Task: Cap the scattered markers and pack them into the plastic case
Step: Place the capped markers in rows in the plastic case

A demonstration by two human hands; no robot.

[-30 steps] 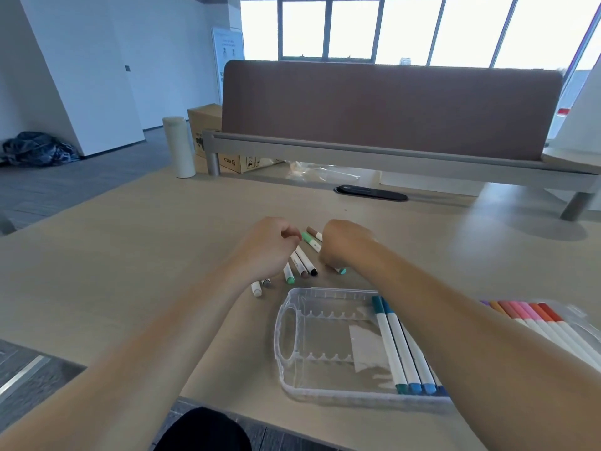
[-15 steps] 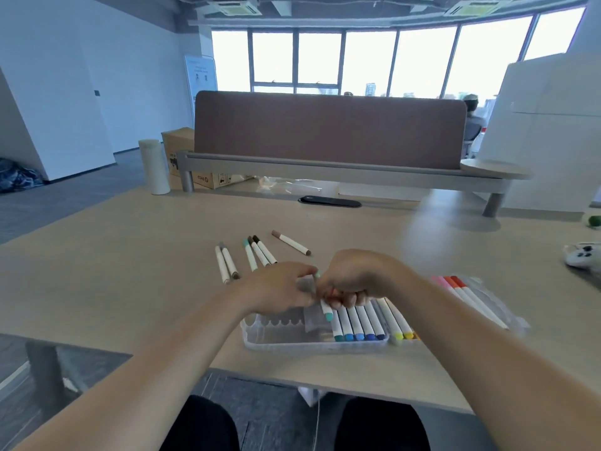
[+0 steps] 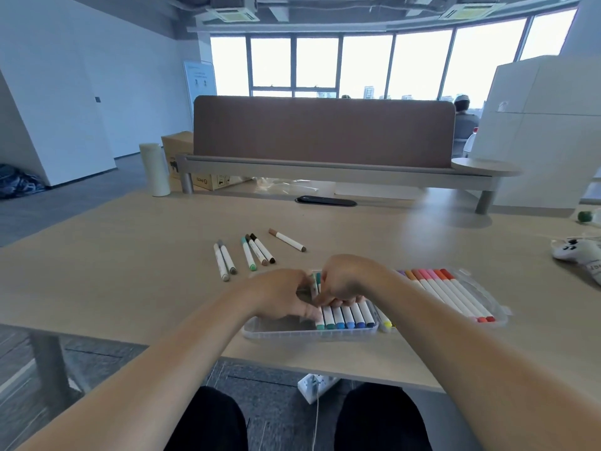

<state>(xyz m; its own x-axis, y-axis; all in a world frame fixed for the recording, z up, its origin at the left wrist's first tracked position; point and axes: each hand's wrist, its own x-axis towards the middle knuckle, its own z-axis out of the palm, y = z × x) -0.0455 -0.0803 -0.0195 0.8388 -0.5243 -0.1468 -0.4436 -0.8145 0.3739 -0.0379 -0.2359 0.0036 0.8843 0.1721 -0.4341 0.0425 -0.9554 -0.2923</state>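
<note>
Both hands meet over the clear plastic case at the near edge of the surface. The right hand is curled, knuckles up, grasping a green marker that stands tilted between the two hands. The left hand is curled in against the same spot; whether it holds the marker or only steadies it, I cannot tell, as the fingertips are blurred.

A row of markers, green through blue, already lies in the right part of the case, caps toward the near rim. The left part looks unfilled. The open lid lies to the right, with pink, orange and red markers in it.

Step in hand, as I judge it: seating the green marker in the next slot left of the row.
- Lay it parallel to its neighbours, cap end matching theirs
- Press along the barrel, not on the cap, so it clicks in without popping the one beside it
- Keep the left hand low on the case so it does not slide

Six loose markers wait farther back on the surface, apparently capped, well apart from the case
</note>
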